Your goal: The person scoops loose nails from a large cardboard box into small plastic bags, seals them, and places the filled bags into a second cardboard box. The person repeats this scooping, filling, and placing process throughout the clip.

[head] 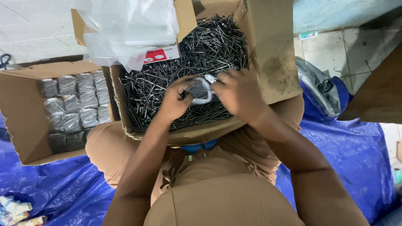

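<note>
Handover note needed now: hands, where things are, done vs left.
Left hand and right hand: both grip a small clear plastic bag over the open cardboard box of loose dark nails on the person's lap.
Done: the cardboard box at left holds rows of filled clear packets.
Left: many loose nails unpacked; whether the held bag is full or sealed cannot be told.
Large clear plastic sheet lies over the nail box's far edge.

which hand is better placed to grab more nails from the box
Probably the left hand: it sits directly over the loose nails in the cardboard box, while the right hand seems to pinch the small clear bag.
</note>
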